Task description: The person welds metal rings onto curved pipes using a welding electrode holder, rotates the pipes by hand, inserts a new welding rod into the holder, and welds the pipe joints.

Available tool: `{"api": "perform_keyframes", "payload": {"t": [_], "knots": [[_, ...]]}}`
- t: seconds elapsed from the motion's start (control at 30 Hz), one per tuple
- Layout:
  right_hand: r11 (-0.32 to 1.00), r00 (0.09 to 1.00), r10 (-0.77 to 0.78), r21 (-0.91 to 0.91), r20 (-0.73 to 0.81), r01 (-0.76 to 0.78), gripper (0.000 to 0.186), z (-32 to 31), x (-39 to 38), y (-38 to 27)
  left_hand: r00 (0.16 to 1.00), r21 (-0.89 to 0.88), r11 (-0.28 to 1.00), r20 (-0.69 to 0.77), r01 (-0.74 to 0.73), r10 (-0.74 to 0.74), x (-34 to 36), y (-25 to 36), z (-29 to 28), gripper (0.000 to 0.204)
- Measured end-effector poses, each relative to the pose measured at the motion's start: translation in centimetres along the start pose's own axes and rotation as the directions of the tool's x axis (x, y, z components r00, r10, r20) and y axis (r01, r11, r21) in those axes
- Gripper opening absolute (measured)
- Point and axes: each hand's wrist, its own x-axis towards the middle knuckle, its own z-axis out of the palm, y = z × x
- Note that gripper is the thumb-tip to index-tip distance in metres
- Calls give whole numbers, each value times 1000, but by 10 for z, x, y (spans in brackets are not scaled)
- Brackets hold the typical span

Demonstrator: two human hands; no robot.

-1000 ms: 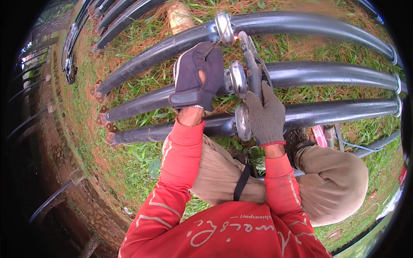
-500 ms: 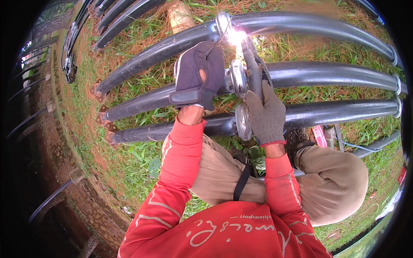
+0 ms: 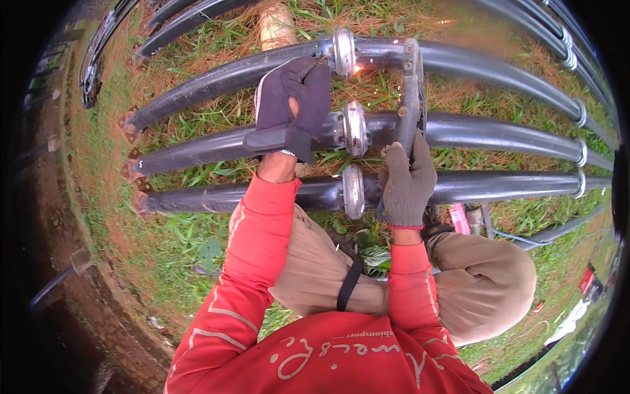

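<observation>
My right hand [image 3: 410, 184], in a grey-brown knit glove, is wrapped around the handle of a welding electrode holder [image 3: 409, 92]. The holder stretches away from me across the middle black pipe [image 3: 479, 131], its head over the far black pipe [image 3: 459, 59]. At the underside of the silvery collar [image 3: 343, 52] on that far pipe, a small orange spot glows, with a few sparks beside it. My left hand [image 3: 292, 105], in a dark padded glove, is closed against the far pipe left of the collar. Whatever its fingers hold is hidden.
The near black pipe [image 3: 262, 194] lies parallel, with a similar collar [image 3: 353, 190]. More pipes lie at the upper left and upper right. A pale log [image 3: 276, 27] sits beneath the far pipe. Near my knee are a pink packet [image 3: 459, 218] and a thin blue cable [image 3: 515, 236].
The bright welding arc has gone out, leaving a small glow and sparks. My right hand has drawn the electrode holder back and right, away from the collar. My left hand stays near the far pipe.
</observation>
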Motion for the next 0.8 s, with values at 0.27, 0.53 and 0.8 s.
{"api": "perform_keyframes", "payload": {"t": [0.27,0.53,0.8], "knots": [[960,999,10,281,50,-23,19,-3,-15,-19,975,-631,772,-113,77,-190,8,-63,26,29],[904,1000,5,428,-17,3,20,-21,-23,-42,921,-727,660,-99,191,-376,2,-5,-49,29],[990,994,-84,118,67,76,13,-38,-36,-80,960,-925,362,13,118,-280,3,-37,-38,29]]}}
